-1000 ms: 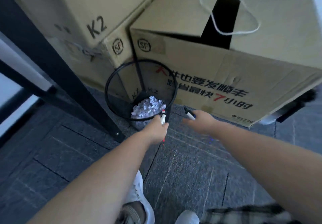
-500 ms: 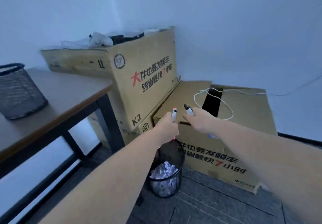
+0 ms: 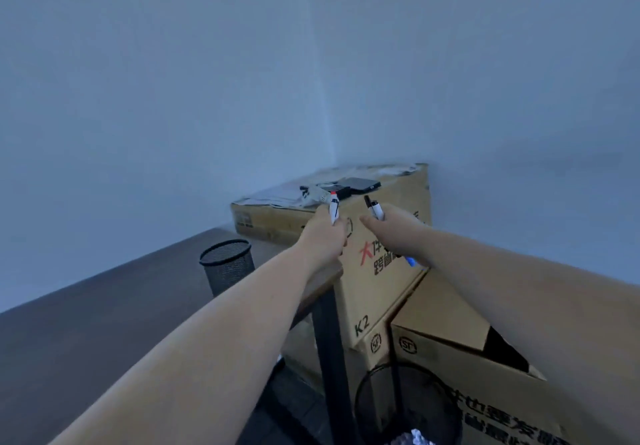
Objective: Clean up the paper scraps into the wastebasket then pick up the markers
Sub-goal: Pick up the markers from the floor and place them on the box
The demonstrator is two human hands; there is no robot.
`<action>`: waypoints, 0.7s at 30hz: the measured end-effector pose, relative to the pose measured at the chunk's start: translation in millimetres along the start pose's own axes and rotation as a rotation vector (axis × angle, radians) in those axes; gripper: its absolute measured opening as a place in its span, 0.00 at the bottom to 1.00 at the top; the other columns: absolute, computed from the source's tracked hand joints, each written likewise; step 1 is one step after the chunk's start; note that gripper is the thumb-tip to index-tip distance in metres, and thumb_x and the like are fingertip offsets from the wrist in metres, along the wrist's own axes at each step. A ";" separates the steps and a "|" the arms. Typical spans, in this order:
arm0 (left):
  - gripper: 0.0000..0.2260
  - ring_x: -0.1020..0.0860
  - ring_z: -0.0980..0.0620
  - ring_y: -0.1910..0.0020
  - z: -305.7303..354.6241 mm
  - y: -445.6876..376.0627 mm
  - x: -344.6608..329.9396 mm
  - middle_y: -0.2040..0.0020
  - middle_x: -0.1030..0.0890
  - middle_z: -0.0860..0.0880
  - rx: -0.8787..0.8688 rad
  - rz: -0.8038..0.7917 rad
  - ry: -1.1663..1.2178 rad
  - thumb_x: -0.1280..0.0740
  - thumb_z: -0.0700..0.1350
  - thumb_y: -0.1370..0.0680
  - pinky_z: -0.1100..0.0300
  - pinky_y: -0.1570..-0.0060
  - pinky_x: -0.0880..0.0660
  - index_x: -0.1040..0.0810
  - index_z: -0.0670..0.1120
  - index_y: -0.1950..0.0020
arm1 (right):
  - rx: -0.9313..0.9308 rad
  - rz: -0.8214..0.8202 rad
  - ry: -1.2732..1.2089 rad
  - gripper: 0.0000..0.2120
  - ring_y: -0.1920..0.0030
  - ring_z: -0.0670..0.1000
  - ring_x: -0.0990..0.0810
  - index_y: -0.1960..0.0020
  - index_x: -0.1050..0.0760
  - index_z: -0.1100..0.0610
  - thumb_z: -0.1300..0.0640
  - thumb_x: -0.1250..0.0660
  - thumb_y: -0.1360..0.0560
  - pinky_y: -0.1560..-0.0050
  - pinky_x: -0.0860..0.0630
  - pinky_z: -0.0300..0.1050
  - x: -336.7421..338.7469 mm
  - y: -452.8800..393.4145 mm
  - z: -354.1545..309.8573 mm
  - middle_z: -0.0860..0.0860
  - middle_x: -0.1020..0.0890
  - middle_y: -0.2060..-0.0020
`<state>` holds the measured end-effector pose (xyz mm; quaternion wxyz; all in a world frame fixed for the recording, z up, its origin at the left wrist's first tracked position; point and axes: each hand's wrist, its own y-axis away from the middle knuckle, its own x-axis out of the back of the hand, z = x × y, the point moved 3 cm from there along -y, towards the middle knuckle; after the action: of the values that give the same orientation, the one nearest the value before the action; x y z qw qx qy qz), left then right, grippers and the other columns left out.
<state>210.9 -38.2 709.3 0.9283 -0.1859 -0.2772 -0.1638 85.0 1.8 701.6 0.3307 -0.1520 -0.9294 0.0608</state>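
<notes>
My left hand (image 3: 323, 240) is closed around a white marker with a red cap (image 3: 334, 206) that points up. My right hand (image 3: 396, 233) grips a white marker with a black cap (image 3: 374, 208); a blue marker end (image 3: 410, 262) sticks out below that fist. Both hands are raised in front of the tall cardboard box. At the bottom edge stands the black wire wastebasket (image 3: 377, 385) on the floor, with white paper scraps (image 3: 417, 439) inside it.
A dark wooden table (image 3: 104, 323) fills the left, with a black mesh cup (image 3: 227, 264) standing near its far edge. Cardboard boxes (image 3: 388, 306) are stacked against the wall corner, with dark objects and papers on top. The black table leg (image 3: 329, 358) runs down beside the wastebasket.
My view has swung up from the floor to table height. Both hands have risen with the markers, from beside the wastebasket to in front of the upper box.
</notes>
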 end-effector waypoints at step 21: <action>0.06 0.31 0.52 0.67 -112.9 -43.9 173.0 0.63 0.29 0.49 0.086 0.492 0.150 0.48 0.45 0.19 0.60 0.67 0.34 0.35 0.45 0.53 | 0.153 -0.131 -0.537 0.13 0.65 0.51 0.31 0.62 0.36 0.55 0.52 0.46 0.21 0.62 0.35 0.45 -175.3 -117.7 -154.8 0.54 0.30 0.69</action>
<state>381.4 -160.7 732.3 0.9652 -0.1954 -0.1609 0.0654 283.4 -164.3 742.0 0.0863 -0.0449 -0.9843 0.1474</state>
